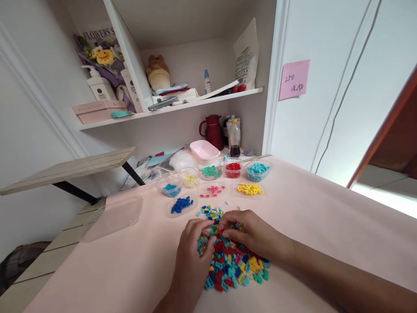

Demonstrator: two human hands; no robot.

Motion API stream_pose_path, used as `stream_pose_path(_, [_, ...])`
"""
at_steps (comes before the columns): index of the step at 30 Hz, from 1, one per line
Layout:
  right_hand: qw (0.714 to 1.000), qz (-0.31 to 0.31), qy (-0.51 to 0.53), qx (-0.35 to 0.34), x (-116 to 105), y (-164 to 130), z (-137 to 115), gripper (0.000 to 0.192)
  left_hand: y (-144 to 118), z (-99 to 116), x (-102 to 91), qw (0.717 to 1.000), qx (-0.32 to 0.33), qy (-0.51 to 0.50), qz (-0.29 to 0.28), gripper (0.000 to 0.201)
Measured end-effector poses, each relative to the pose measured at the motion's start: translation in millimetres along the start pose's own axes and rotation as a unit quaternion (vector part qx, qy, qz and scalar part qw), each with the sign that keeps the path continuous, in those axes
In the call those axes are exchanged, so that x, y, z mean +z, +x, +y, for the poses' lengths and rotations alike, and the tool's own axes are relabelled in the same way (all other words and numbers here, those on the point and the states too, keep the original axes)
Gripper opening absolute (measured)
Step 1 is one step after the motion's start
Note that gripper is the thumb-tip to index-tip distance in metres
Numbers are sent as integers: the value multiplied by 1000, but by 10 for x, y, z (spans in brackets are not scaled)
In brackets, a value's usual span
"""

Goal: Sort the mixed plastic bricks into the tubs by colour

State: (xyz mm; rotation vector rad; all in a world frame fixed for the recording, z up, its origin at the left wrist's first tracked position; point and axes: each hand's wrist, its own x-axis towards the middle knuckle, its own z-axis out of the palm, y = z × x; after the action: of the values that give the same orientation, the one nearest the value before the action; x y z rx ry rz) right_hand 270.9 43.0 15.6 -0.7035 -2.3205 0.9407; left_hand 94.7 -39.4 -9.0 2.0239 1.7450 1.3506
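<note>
A mixed pile of small toy building bricks [233, 267] in many colours lies on the pink-covered table. At its upper edge my right hand [244, 229] has thumb and fingers pinched together on a red brick [220, 232]. My left hand [193, 245] rests against the pile's left side, its fingers curved and the thumb apart from the index finger. No brick shows clearly in the left hand, though part of the fingers is hidden. Just beyond both hands, blue, yellow and teal bricks [211, 211] spread out from the pile.
Clear containers hold sorted bricks: dark blue [181, 204], yellow [249, 188], pink [213, 190], green [211, 172], red [233, 169] and light blue [258, 170]. A clear lid [114, 217] lies left. Behind stand a pink tub [204, 150], a red jug [214, 132] and a bottle [234, 138].
</note>
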Motion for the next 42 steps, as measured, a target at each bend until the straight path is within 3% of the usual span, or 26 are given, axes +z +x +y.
stream_pose_path(5, [999,-19,34,4,-7,-13,-22,17,-38,25,0,997,63,38,-18,37])
stream_pose_path(9, [996,-41,76,12,1,-18,-30,21,-47,37,-2,994,95,57,-22,29])
stream_pose_path(15, [991,-60,116,30,-1,-26,-72,30,-48,4,-9,989,122,82,16,18])
stream_pose_path(21, [991,-68,117,4,5,-43,-84,32,-26,18,-38,991,102,79,27,12])
stream_pose_path(27, [997,-3,67,-23,10,-25,-63,15,-20,6,-38,994,69,67,54,7])
stream_pose_path(31, [999,31,23,-34,24,-30,-57,22,-25,-5,-28,995,61,58,52,7])
stream_pose_path(34, [998,33,21,-45,45,-38,-61,17,-25,3,-23,994,74,61,59,4])
stream_pose_path(42, [998,41,33,-18,45,-42,-93,7,-29,-4,-12,996,62,54,37,5])
